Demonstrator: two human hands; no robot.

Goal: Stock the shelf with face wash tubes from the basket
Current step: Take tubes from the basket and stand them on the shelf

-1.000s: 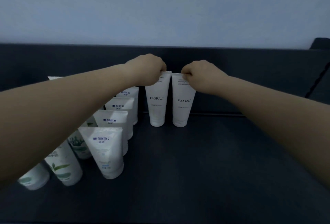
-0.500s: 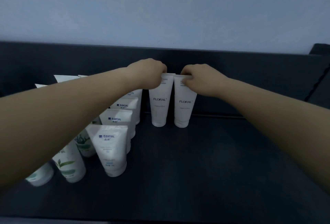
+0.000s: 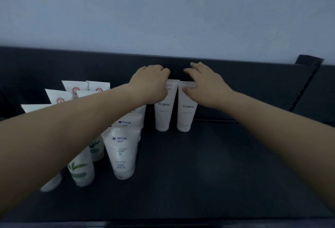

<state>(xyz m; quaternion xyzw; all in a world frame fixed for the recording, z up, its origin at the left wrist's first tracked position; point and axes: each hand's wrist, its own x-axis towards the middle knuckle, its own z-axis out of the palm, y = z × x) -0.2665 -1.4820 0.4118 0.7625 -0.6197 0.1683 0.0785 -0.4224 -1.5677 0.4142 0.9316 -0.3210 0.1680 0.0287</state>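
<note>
Two white FLORAL tubes stand cap-down side by side at the back of the dark shelf (image 3: 208, 164): the left FLORAL tube (image 3: 164, 113) and the right FLORAL tube (image 3: 186, 115). My left hand (image 3: 151, 82) hovers over the top of the left one, fingers loosely curled, with no grip that I can see. Over the right tube's top edge my right hand (image 3: 204, 84) is spread, fingers apart, holding nothing. The basket is out of sight.
Left of the FLORAL pair stand rows of other tubes: MANTING tubes (image 3: 122, 153), leaf-printed tubes (image 3: 80, 169) and red-logo tubes (image 3: 76, 88), partly behind my left forearm. A low dark back rail (image 3: 253, 75) runs along the shelf under a pale wall.
Both hands have let go of the tops of the two FLORAL tubes and lifted slightly, fingers opening. The tubes stay standing. The camera has tilted a little.
</note>
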